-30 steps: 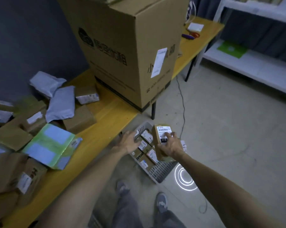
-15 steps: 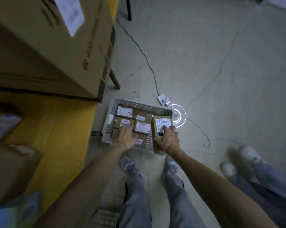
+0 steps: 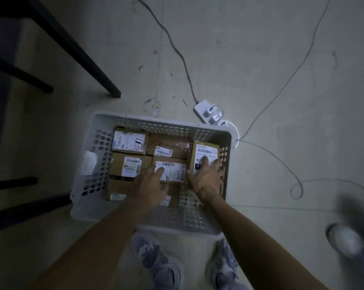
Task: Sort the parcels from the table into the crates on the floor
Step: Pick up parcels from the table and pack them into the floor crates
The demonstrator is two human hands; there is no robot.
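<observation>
A white perforated crate (image 3: 156, 123) stands on the floor below me, holding several brown cardboard parcels with white labels. My right hand (image 3: 207, 180) grips a small brown parcel (image 3: 205, 152) with a barcode label, set against the crate's right wall. My left hand (image 3: 152, 185) lies with straight fingers on a labelled parcel (image 3: 173, 170) in the middle of the crate. Other parcels (image 3: 129, 140) fill the crate's left and far side. The table top with the remaining parcels is out of view.
Black table legs (image 3: 78, 53) stand at the left. A white power strip (image 3: 208, 110) and thin cables (image 3: 266, 149) lie on the floor beyond the crate. My shoes (image 3: 156, 260) are just in front of it. Another person's shoe (image 3: 344, 239) is at the right.
I have leaned down from the table over the crate. My right hand has brought the small parcel down into the crate's right side; my left hand has reached onto the middle parcels.
</observation>
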